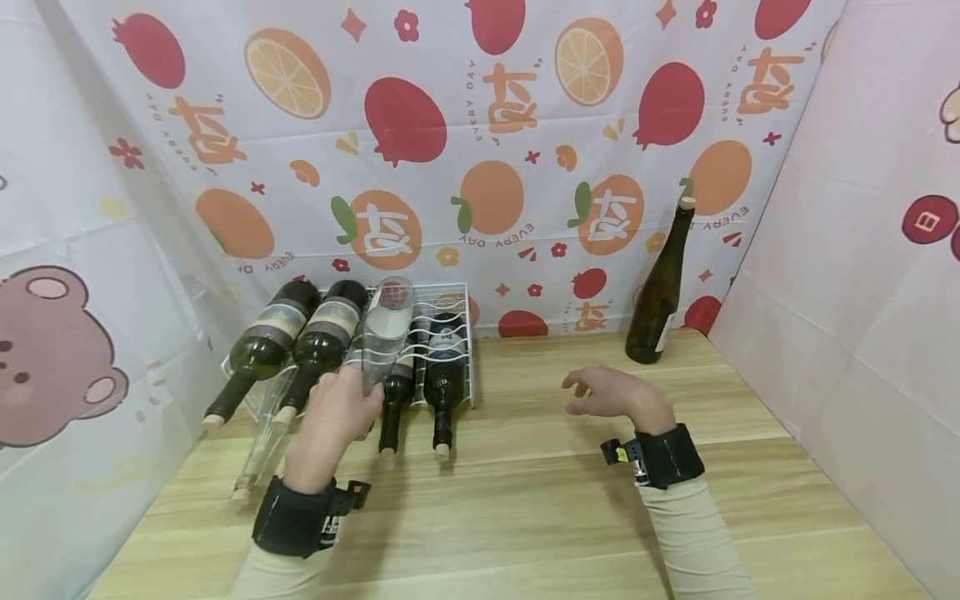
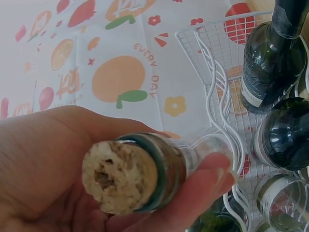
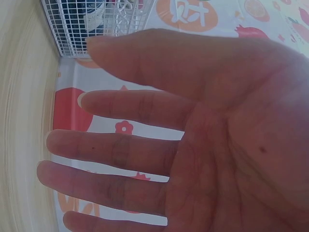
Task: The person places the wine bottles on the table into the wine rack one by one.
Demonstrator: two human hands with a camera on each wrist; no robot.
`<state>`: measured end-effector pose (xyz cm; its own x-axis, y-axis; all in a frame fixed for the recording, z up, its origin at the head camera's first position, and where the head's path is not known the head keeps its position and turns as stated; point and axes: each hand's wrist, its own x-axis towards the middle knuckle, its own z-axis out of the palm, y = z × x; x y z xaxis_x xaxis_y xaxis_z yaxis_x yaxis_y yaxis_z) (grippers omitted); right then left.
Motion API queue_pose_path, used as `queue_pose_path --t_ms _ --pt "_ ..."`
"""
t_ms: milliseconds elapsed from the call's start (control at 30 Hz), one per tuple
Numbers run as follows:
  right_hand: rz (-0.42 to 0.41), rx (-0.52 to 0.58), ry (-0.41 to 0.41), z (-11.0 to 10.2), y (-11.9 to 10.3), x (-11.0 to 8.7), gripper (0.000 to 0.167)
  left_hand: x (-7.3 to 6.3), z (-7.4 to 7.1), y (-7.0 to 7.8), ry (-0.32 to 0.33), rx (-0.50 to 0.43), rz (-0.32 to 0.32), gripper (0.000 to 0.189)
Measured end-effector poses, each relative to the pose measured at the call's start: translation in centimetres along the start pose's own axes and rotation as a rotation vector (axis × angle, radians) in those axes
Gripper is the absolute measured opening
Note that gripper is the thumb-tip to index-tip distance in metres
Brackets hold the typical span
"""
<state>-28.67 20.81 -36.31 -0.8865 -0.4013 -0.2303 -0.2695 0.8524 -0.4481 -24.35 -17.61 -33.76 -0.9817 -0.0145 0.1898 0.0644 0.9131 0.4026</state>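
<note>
My left hand (image 1: 333, 425) grips a clear glass bottle (image 1: 387, 325) by its neck, the body pointing toward the back wall, over the top of a white wire rack (image 1: 471, 354). In the left wrist view, the bottle's cork (image 2: 118, 178) faces the camera, with thumb and fingers curled round the neck. The bottle lies among dark green wine bottles, with one dark bottle (image 1: 330, 329) on its left. My right hand (image 1: 611, 392) hovers over the table with fingers spread apart, holding nothing. A tall green bottle (image 1: 660, 292) stands upright beyond it, near the back wall.
Another dark bottle (image 1: 270, 329) lies at the rack's far left. Two more, including a right-hand one (image 1: 444, 379), lie lower, necks toward me. A clear bottle neck (image 1: 255, 458) juts out at lower left. Printed cloth (image 1: 450, 67) encloses the wooden table (image 1: 510, 517).
</note>
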Motion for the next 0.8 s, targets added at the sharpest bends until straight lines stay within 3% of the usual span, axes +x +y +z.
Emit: queue_pose_path --t_ms 300,800 --pt "0.001 -0.005 0.001 0.07 -0.04 0.05 0.041 -0.09 0.25 -0.01 0.045 0.003 -0.016 0.030" --pt "0.014 0.020 0.003 0.21 0.05 -0.03 0.044 -0.09 0.37 0.02 0.064 0.025 -0.046 0.036"
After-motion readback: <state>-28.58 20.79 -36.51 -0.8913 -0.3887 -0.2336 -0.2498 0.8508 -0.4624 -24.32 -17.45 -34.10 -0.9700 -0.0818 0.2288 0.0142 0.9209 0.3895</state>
